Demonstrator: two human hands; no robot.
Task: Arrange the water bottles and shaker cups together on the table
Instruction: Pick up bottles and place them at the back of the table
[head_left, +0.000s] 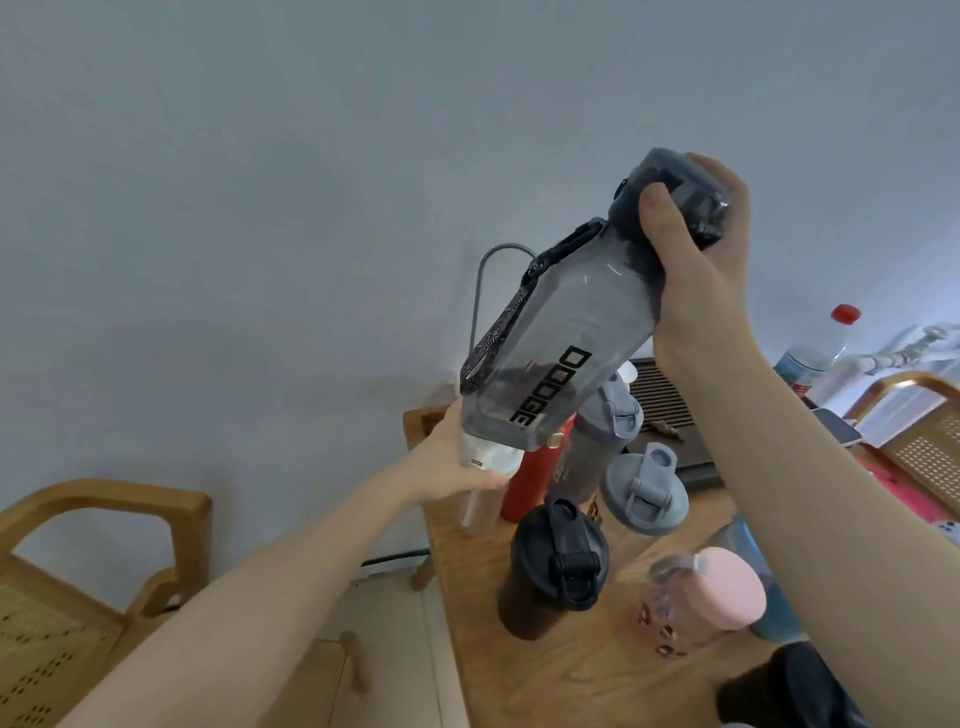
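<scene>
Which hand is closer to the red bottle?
The left. The left hand grips a clear bottle with a white lid right beside the red bottle. The right hand is high above it, holding the smoky grey see-through bottle by its cap.

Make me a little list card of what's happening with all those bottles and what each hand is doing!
right hand: right hand holds the smoky grey bottle by its cap end, tilted, lifted above the table
left hand: left hand has its grip around the clear bottle with white lid
standing on wooden table: red bottle, black shaker cup, grey-lidded shaker, pink-lidded bottle
further back: red-capped plastic bottle
</scene>
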